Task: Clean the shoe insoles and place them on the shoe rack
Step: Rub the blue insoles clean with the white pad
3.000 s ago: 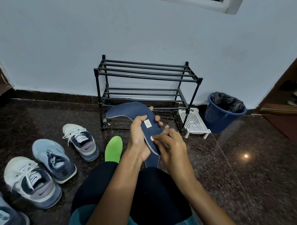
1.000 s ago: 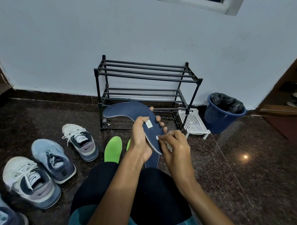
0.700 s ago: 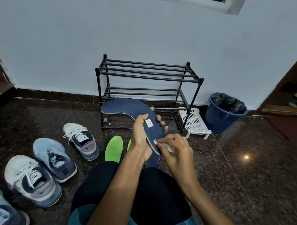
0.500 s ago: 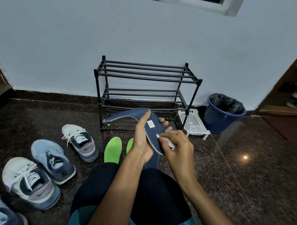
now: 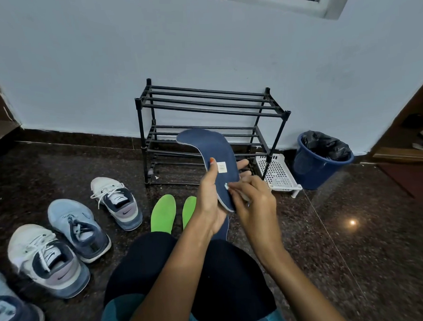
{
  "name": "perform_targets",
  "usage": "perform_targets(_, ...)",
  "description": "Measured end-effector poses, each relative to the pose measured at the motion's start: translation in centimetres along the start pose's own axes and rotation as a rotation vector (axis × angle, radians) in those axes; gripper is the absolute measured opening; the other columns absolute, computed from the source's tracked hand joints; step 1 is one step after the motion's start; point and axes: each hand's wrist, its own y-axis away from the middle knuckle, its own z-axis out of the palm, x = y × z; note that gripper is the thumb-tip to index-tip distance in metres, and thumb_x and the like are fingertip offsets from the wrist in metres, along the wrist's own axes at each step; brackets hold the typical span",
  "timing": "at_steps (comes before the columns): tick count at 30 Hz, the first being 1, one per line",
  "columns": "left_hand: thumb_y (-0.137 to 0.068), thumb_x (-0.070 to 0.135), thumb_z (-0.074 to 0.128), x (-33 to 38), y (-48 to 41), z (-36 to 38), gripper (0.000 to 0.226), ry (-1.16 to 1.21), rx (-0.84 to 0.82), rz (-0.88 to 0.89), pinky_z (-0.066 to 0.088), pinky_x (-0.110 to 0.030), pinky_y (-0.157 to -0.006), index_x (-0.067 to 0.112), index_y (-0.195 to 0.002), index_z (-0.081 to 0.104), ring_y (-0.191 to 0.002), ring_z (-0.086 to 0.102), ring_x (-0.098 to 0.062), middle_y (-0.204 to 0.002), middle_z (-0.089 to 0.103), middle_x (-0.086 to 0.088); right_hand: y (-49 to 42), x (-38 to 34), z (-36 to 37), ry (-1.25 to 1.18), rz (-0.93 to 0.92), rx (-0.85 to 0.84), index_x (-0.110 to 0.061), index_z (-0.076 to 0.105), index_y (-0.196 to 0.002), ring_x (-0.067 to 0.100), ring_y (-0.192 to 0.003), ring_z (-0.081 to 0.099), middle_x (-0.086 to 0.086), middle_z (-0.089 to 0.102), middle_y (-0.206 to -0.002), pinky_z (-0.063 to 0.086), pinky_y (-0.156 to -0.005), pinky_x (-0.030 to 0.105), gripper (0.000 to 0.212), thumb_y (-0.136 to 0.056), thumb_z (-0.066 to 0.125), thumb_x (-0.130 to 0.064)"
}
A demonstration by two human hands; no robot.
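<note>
My left hand (image 5: 208, 204) grips a dark blue insole (image 5: 211, 149) by its heel end, thumb on top beside a small white label, the toe end curving up toward the black shoe rack (image 5: 210, 107). My right hand (image 5: 252, 202) pinches a small white brush-like tool (image 5: 236, 192) against the insole's lower edge; most of the tool is hidden by my fingers. Two green insoles (image 5: 163, 213) lie on the dark floor below my hands. A second blue insole (image 5: 223, 229) shows partly under my left wrist. The rack's shelves hold nothing.
Several sneakers (image 5: 115, 202) stand on the floor at left. A white perforated plastic stand (image 5: 277, 173) sits by the rack's right leg, and a blue bin (image 5: 321, 164) with a black liner stands further right. My knees fill the bottom middle.
The insole's toe end has swung up and to the right, from pointing left to rising in front of the rack. My right hand stays at the insole's lower edge with the tool.
</note>
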Motion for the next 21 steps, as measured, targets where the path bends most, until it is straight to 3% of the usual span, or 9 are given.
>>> perform_targets(5,-0.102,0.036,0.027,-0.1,0.1,0.2,0.052,0.055,-0.005,-0.020,0.057,-0.025,-0.077,-0.002,-0.120,0.058,-0.087,0.070,-0.016,-0.099,0.072,-0.009,-1.5,0.5,0.2,0.072,0.014,0.033,0.000,0.068,-0.092,0.026,-0.084,0.054,0.010,0.058,-0.088,0.032,-0.072,0.013,0.013,-0.082,0.062,0.003)
perform_targets(10,-0.099,0.005,0.031,-0.2,-0.1,0.3,0.035,0.073,0.108,0.116,0.057,-0.024,-0.066,-0.009,-0.125,0.050,-0.081,0.071,-0.018,-0.106,0.068,-0.017,-0.7,0.2,1.0,0.055,0.004,0.001,0.001,0.068,-0.092,0.024,-0.080,0.054,0.011,0.057,-0.086,0.034,-0.073,0.012,0.013,-0.082,0.061,0.003)
perform_targets(13,-0.100,0.002,0.030,-0.3,-0.1,0.4,0.032,0.028,0.130,0.133,0.057,-0.024,-0.062,-0.010,-0.122,0.050,-0.077,0.072,-0.017,-0.099,0.069,-0.015,0.4,-0.1,0.8,0.033,0.010,-0.036,-0.001,0.069,-0.091,0.020,-0.080,0.053,0.009,0.058,-0.085,0.034,-0.074,0.007,0.013,-0.081,0.061,0.003)
perform_targets(17,-0.100,0.002,0.032,-0.5,0.0,0.6,0.031,-0.060,0.114,0.156,0.057,-0.024,-0.066,-0.009,-0.122,0.051,-0.078,0.072,-0.017,-0.100,0.069,-0.015,-0.2,0.1,0.5,-0.002,0.064,0.007,-0.002,0.068,-0.091,0.021,-0.081,0.054,0.009,0.058,-0.086,0.039,-0.072,0.020,0.012,-0.082,0.061,0.002)
perform_targets(21,-0.099,0.001,0.037,-0.7,-0.1,0.7,0.028,-0.094,0.123,0.157,0.057,-0.022,-0.068,-0.008,-0.121,0.052,-0.078,0.070,-0.015,-0.100,0.069,-0.015,-1.3,0.1,0.2,-0.065,0.162,0.075,-0.003,0.068,-0.095,0.016,-0.085,0.054,0.009,0.058,-0.090,0.036,-0.075,0.004,0.013,-0.085,0.060,-0.001)
